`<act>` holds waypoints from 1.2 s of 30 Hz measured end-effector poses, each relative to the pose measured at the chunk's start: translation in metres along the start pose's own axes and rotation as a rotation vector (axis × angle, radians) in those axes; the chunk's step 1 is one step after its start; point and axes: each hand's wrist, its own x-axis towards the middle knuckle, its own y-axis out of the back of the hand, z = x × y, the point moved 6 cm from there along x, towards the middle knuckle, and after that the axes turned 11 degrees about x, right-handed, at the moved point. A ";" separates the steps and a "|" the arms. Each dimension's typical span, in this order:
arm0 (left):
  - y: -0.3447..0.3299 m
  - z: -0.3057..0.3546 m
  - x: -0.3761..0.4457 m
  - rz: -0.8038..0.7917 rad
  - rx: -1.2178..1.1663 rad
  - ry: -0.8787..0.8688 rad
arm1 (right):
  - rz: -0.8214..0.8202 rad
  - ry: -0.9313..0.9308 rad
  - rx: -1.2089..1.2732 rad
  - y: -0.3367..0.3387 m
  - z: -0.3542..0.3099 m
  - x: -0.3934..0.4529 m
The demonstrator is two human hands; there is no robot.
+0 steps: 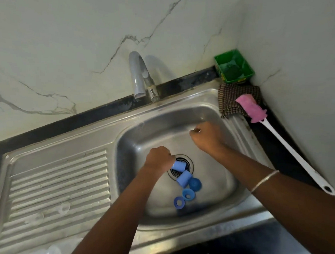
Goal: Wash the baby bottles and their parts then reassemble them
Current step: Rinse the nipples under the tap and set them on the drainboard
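Steel sink (217, 111); pink brush (252, 109) beside cloth (230, 98)

Blue parts (186, 187) crowd drain (180, 166); basin (212, 187) floor right of them bare; tap (139, 77) overhangs back rim; brush (278, 139) lines right edge.

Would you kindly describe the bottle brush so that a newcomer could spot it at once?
Start at the steel sink and look to its right edge, along the dark counter by the wall corner. The bottle brush lies there, its head resting on a checked cloth. It alone has a pink sponge head on a long white handle.
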 end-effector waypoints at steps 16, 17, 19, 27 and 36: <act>-0.034 0.040 -0.037 0.108 -1.094 0.040 | 0.486 0.137 -0.356 0.120 0.058 0.010; -0.035 0.039 -0.038 0.119 -1.111 0.052 | 0.496 0.144 -0.345 0.121 0.060 0.010; -0.037 0.036 -0.042 0.138 -1.162 0.071 | 0.449 0.164 -0.311 0.118 0.059 0.004; -0.037 0.021 -0.064 0.144 -1.169 0.107 | 0.041 0.508 -0.081 0.045 0.014 -0.052; -0.044 -0.020 -0.075 0.105 -1.386 0.200 | -0.183 0.488 -0.059 -0.038 -0.007 -0.098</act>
